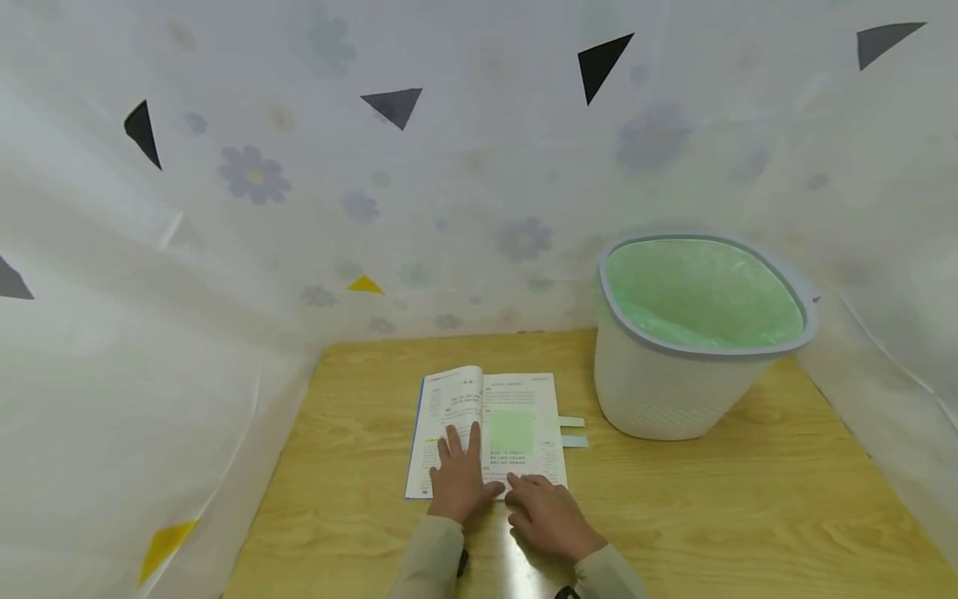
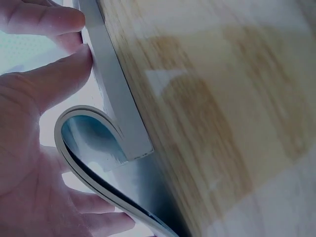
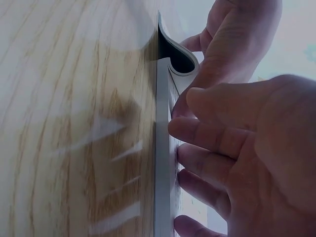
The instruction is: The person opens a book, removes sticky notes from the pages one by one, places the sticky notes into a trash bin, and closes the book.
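Here's the left hand [image 1: 458, 484], fingers spread and nearly straight, gripping nothing, resting on the left side of the book [image 1: 546, 424], presumably to pin down its arching pages. Beside that thumb, the right hand [image 1: 552, 516] lays loosely bent fingers on the near edge, pinching nothing, likely steadying it. Just beyond those fingers, a green note [image 1: 512, 432]; to its right, two tabs [image 1: 575, 442] jut out, probably marking places. Farther right, a lined bin [image 1: 659, 399] stands on the counter [image 1: 352, 441], clear of the fingers.

Can't read fine print [image 1: 508, 458] on open book [image 1: 486, 456] in head view. Can't see anything beneath left hand [image 1: 456, 484] there. See both sleeves [image 1: 430, 559] cut by bottom edge
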Demonstrator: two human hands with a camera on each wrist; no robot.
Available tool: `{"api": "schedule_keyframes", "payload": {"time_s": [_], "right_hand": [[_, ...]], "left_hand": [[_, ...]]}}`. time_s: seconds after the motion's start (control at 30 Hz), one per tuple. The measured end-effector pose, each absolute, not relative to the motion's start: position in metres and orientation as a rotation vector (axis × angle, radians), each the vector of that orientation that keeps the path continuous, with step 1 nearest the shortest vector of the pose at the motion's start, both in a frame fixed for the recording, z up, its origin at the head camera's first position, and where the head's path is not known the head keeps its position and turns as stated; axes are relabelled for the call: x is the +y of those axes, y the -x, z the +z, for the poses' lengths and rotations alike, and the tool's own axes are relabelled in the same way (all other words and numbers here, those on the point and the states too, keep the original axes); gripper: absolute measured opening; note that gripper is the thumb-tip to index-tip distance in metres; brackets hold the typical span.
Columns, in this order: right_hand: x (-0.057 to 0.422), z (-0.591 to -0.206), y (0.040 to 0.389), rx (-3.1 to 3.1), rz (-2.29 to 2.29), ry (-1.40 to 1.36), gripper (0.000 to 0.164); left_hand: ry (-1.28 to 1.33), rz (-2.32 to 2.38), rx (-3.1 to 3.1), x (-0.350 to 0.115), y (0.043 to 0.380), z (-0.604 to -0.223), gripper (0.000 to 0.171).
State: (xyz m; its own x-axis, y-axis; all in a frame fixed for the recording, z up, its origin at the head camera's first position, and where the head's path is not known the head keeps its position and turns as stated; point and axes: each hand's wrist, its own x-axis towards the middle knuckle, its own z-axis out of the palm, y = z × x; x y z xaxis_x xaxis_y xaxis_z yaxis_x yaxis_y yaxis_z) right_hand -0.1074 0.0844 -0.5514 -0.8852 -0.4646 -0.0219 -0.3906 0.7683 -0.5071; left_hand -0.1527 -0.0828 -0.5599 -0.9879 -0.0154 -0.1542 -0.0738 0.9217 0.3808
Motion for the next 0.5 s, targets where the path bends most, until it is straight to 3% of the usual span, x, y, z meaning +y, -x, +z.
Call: {"api": "schedule_keyframes", "payload": {"time_s": [0.2, 0.5], "right_hand": [[0.088, -0.549, 0.106, 2.805, -0.753, 0.733, 0.028], [0.088, -0.544, 0.122, 2.804, -0.807, 0.753, 0.017]], "left_hand": [[0.080, 0.613, 2.909, -0.084, 0.151, -0.563, 0.118], [0.089, 0.620, 2.925, -0.083, 0.155, -0.562, 0.117]]}}
